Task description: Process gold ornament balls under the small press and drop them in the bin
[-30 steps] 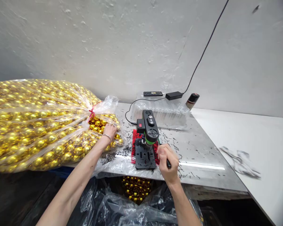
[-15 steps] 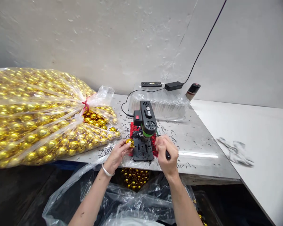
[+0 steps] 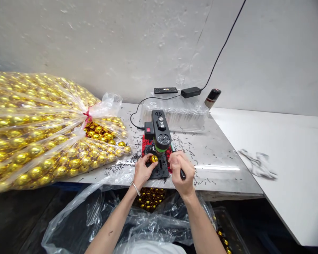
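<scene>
Between the thumb and fingers of my left hand (image 3: 143,170) is a shiny gold ball (image 3: 154,158), held over the black base plate (image 3: 161,172) of a small bench drill press. The ball is close under the front of the machine's black head (image 3: 161,129). My right hand (image 3: 182,172) is wrapped round the black-gripped lever (image 3: 183,174) at the machine's right side. A red mat (image 3: 144,141) lies under the machine, strewn with thin black shavings. The drill tip itself is hidden.
A big clear bag of gold balls (image 3: 37,141) lies on the left, torn near its tie. Behind the machine stand a clear plastic box (image 3: 175,114), a power adapter (image 3: 191,92) and a spray can (image 3: 212,98). White gloves (image 3: 258,164) lie right. Below the edge hangs an open plastic bag (image 3: 100,211).
My left hand has moved right, carrying the gold ball from beside the base plate to over it, under the machine's head. My right hand stays on the lever. The whole view has shifted slightly.
</scene>
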Tool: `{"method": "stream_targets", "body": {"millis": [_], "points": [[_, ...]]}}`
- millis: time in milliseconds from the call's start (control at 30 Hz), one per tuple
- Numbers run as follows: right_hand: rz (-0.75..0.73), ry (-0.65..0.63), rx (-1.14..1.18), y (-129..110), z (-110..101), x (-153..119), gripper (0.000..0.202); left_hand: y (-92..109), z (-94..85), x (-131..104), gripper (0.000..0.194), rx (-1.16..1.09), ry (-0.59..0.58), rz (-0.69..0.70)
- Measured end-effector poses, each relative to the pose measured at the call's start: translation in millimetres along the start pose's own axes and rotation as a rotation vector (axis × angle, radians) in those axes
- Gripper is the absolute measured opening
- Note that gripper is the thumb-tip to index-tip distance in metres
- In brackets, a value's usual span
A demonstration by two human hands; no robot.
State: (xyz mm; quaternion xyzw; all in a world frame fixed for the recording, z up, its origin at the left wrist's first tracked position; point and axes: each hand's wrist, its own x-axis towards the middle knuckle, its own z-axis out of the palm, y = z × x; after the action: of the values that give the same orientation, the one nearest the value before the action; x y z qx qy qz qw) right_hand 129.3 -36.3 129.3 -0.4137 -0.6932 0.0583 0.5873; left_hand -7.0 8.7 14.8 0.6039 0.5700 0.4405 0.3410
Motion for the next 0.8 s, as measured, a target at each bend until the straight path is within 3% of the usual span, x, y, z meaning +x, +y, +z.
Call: {"method": "stream_targets", "body": {"millis": [133, 267, 600, 800], "points": [[0.013, 0.0, 0.0, -0.5, -0.5, -1.0, 0.027, 6.6, 0.3, -5.4, 0.032, 0.225, 0.023, 0.133], [0.005, -0.005, 0.013, -0.9, -0.8, -2.2, 0.028, 4.7, 2.1, -8.2, 0.033, 0.262, -0.005, 0.252], [-0.169, 0.037, 0.001, 39.0, 15.7, -37.8, 0.028, -2.5, 4.3, -7.8, 0.032, 0.278, -0.022, 0.239], [-0.142, 0.107, -0.036, 50.4, 25.1, -49.9, 0.032, -2.5, 4.7, -8.7, 0.032, 0.278, -0.006, 0.249]]}}
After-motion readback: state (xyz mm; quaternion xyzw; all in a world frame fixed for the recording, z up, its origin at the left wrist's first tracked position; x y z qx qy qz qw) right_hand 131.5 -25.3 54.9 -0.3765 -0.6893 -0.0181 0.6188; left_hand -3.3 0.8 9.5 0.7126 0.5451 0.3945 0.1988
